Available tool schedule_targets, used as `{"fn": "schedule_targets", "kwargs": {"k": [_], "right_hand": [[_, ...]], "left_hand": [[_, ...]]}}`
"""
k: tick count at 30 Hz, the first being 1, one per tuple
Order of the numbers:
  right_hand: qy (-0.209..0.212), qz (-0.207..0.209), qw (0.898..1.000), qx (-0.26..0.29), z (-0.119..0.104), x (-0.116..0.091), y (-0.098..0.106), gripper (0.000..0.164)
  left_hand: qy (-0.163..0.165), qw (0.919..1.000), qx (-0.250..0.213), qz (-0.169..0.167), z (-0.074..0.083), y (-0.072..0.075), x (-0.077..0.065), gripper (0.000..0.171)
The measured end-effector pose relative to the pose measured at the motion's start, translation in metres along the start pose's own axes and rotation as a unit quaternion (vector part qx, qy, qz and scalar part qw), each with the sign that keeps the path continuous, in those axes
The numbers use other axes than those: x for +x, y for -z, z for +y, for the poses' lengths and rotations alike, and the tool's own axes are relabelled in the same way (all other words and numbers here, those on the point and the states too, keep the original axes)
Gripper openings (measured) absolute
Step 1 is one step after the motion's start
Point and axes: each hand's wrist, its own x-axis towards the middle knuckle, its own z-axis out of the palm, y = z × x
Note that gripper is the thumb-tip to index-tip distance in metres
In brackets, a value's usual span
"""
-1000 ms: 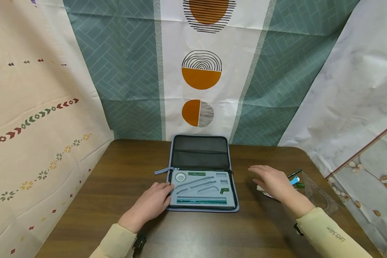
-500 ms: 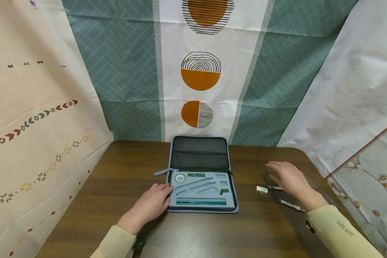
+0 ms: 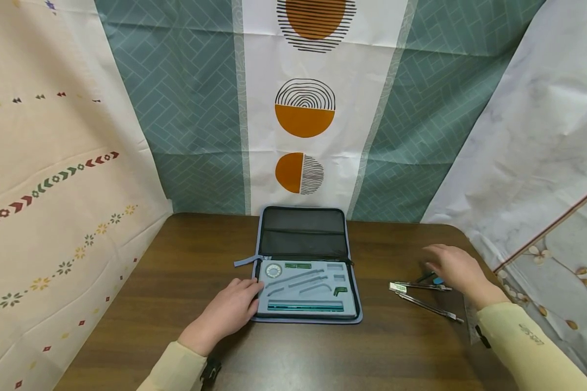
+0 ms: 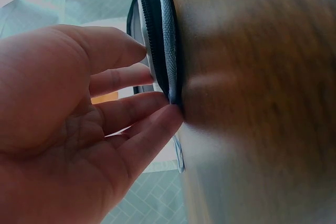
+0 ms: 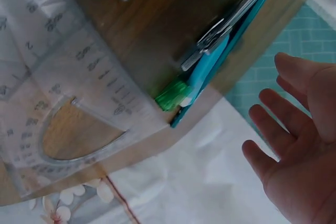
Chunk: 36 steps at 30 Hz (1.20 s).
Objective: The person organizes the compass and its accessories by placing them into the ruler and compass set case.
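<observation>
A zip case (image 3: 305, 319) lies unfolded on the table, its grey moulded insert (image 3: 298, 290) facing up. The insert bears a white round dial (image 3: 273, 270), a green L-shaped piece (image 3: 339, 291) and teal sticks (image 3: 305, 306). My left hand (image 3: 230, 307) rests its fingertips on the case's left edge; in the left wrist view they touch the zipped rim (image 4: 169, 40). My right hand (image 3: 462, 274) hovers at the right with spread, relaxed fingers, holding nothing. Near it are slim metal compass-like tools (image 3: 430, 310) and a white-and-green block (image 3: 398, 287).
The right wrist view shows a clear set square (image 5: 89, 72) with a protractor cut-out, a green sharpener-like piece (image 5: 172, 95), a light blue item (image 5: 206, 69) and a teal stick (image 5: 247, 27). Patterned cloths hang around the wooden table (image 3: 195, 255).
My right hand has moved rightward, away from the case, uncovering the metal tools and the white-and-green block. The left hand stays on the case's edge.
</observation>
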Motion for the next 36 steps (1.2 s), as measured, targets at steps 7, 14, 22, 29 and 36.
{"fn": "schedule_targets", "kwargs": {"k": [7, 14, 22, 29, 36], "right_hand": [[-0.025, -0.043, 0.999, 0.010, 0.012, 0.002, -0.004, 0.046], [-0.047, -0.076, 0.996, 0.026, 0.024, 0.003, -0.011, 0.044], [-0.050, -0.083, 0.995, 0.031, 0.023, 0.002, -0.013, 0.040], [-0.048, -0.084, 0.995, 0.026, 0.023, 0.002, -0.019, 0.036], [-0.049, -0.078, 0.996, 0.020, 0.022, 0.003, -0.020, 0.028]], "left_hand": [[-0.003, 1.0000, -0.002, 0.003, -0.001, -0.001, 0.000, 0.036], [-0.005, 1.0000, -0.004, 0.002, 0.000, 0.000, 0.002, 0.035], [-0.002, 1.0000, -0.005, 0.001, 0.000, 0.000, 0.001, 0.036], [-0.002, 1.0000, -0.003, 0.001, 0.000, 0.001, 0.001, 0.037], [-0.004, 1.0000, -0.005, 0.003, 0.000, 0.001, 0.000, 0.036]]}}
